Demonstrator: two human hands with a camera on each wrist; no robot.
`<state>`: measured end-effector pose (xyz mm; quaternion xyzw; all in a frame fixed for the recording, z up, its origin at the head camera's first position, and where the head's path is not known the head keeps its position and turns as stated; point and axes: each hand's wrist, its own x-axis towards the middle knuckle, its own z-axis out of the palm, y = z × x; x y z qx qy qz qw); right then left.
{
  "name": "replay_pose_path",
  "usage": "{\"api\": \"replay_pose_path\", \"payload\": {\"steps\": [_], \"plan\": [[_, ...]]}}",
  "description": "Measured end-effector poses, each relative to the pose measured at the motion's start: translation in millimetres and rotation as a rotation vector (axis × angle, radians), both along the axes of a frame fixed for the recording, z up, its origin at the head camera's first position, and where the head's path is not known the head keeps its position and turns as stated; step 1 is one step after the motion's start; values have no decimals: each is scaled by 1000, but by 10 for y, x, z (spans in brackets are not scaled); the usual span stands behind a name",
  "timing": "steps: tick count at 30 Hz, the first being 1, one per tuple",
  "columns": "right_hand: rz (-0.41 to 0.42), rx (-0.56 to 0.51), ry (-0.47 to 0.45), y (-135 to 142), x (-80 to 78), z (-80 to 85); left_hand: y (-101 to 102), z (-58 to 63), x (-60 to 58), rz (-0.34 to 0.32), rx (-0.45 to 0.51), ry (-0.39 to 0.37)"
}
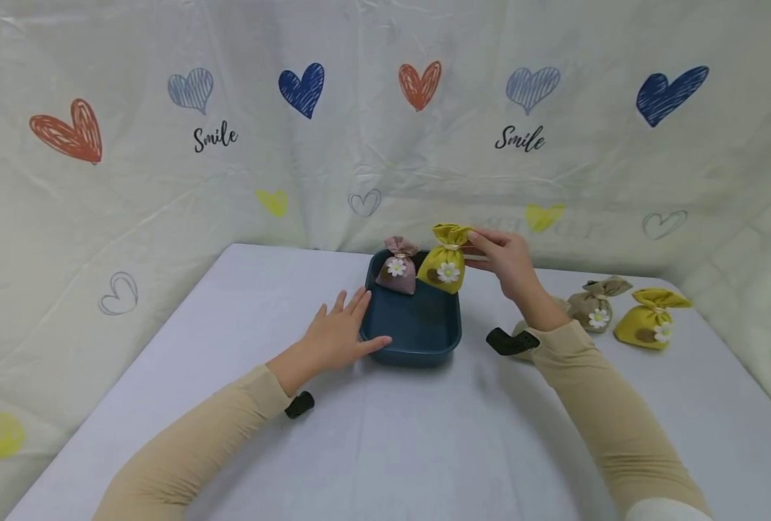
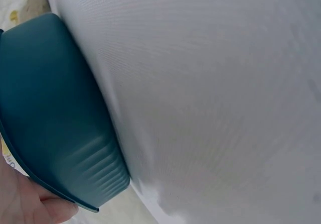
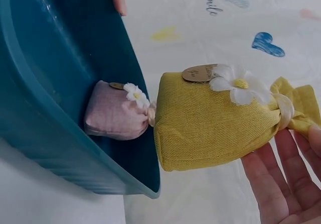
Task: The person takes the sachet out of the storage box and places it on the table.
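Note:
My right hand (image 1: pixel 504 262) pinches a yellow cloth sachet (image 3: pixel 215 121) by its gathered top, holding it over the far right part of a dark teal basin (image 1: pixel 411 356). A white flower and a small brown tag decorate the sachet. Inside the basin, toward the back left, a pink sachet (image 1: pixel 396 269) with a white flower leans near the wall; it shows too in the right wrist view. My left hand (image 1: pixel 330 336) rests at the basin's left rim with spread fingers, the thumb lying over the near rim. In the left wrist view its fingertips touch the rim.
Right of the basin lie a grey-brown sachet (image 1: pixel 590 310) and another yellow sachet (image 1: pixel 652 322). A paler sachet (image 1: pixel 522 352) is partly hidden behind the right forearm. The white table (image 1: pixel 242 289) ends at a curtain (image 1: pixel 333 159) printed with hearts.

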<state>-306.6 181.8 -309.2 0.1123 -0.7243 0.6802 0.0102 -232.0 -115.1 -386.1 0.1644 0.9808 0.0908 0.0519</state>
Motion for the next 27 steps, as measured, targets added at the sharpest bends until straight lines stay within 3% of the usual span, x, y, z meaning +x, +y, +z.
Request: {"api": "replay_pose_path", "payload": {"steps": [7,27], "plan": [[-10,5,17,89,71,-20,-5,4,12,5,10,-9],[-21,-109,40,541,294,0,5,3,11,-3,22,2]]}}
